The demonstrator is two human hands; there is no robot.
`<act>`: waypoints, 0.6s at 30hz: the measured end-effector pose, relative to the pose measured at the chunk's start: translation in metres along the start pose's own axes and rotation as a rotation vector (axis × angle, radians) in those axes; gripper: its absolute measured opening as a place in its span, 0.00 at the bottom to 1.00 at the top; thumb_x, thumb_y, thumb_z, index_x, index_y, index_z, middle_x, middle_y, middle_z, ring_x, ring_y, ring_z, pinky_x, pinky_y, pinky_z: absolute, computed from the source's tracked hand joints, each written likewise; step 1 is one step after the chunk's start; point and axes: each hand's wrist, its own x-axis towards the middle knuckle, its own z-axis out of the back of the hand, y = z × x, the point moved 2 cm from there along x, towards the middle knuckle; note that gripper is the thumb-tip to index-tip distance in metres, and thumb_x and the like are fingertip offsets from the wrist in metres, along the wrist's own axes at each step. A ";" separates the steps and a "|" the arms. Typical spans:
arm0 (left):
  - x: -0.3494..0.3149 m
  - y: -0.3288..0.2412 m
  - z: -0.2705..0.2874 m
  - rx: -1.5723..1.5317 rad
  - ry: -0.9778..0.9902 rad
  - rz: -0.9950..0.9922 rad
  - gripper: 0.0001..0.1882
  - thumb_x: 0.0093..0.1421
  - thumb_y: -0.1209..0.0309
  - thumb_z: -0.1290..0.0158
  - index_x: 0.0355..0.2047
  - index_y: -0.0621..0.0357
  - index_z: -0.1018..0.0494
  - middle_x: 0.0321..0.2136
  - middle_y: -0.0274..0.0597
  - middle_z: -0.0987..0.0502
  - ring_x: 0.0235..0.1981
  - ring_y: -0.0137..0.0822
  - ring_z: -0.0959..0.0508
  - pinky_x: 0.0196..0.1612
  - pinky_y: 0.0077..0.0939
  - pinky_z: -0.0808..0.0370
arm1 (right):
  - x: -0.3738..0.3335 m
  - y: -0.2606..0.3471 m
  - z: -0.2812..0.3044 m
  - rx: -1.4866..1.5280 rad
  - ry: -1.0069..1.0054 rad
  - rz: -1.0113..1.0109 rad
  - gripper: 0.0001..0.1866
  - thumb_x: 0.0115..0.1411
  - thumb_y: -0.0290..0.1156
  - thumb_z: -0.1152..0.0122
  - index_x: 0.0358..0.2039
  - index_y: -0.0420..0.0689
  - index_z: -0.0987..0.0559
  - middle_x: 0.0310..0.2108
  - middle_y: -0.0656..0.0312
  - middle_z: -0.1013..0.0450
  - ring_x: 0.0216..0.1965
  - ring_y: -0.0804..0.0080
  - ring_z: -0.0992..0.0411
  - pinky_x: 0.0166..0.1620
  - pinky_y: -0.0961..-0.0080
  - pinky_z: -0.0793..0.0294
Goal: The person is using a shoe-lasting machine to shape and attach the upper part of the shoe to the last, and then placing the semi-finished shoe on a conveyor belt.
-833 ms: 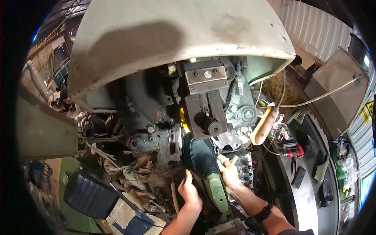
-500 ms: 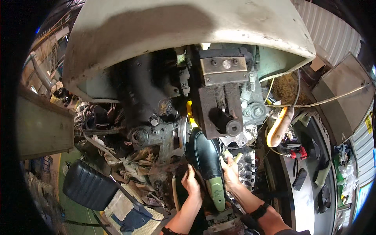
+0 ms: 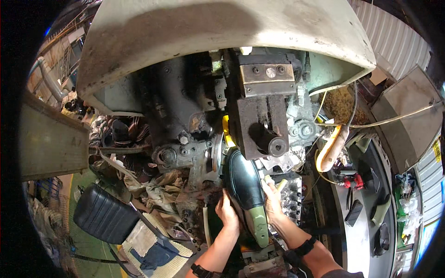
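Black chair point(image 3: 102, 213), left hand point(image 3: 226, 214) at the left side of a black shoe point(image 3: 243, 178), shoe clasped between 2 hands, green foot mould point(image 3: 257, 224) at the heel, toe near a dark machine block point(image 3: 259, 118), right hand point(image 3: 274, 201) along the right side.

Glossy black leather shoe upper point(image 3: 244, 178) sits over a green plastic-looking shoe last point(image 3: 257, 226), slightly slanted below view centre, rounded toe pointing forward, bare green heel end nearer the camera.
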 end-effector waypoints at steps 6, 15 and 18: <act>-0.010 -0.010 -0.009 -0.031 0.014 0.066 0.21 0.67 0.55 0.44 0.38 0.66 0.21 0.35 0.39 0.19 0.35 0.31 0.24 0.43 0.27 0.28 | 0.014 -0.014 0.019 0.039 0.032 0.058 0.29 0.64 0.36 0.36 0.62 0.38 0.31 0.59 0.64 0.34 0.61 0.72 0.38 0.67 0.72 0.48; -0.006 -0.004 0.001 0.135 0.041 0.059 0.23 0.67 0.53 0.47 0.40 0.66 0.21 0.38 0.40 0.19 0.37 0.33 0.25 0.45 0.30 0.28 | -0.013 0.013 0.014 -0.524 0.089 0.171 0.31 0.70 0.45 0.47 0.66 0.37 0.36 0.70 0.56 0.46 0.74 0.67 0.66 0.72 0.71 0.68; -0.017 -0.008 0.006 0.057 0.141 0.152 0.22 0.69 0.55 0.50 0.42 0.65 0.22 0.39 0.38 0.21 0.38 0.31 0.27 0.45 0.29 0.30 | -0.024 0.013 0.028 -0.502 0.038 0.161 0.38 0.69 0.40 0.43 0.71 0.39 0.47 0.57 0.52 0.31 0.53 0.73 0.34 0.56 0.74 0.34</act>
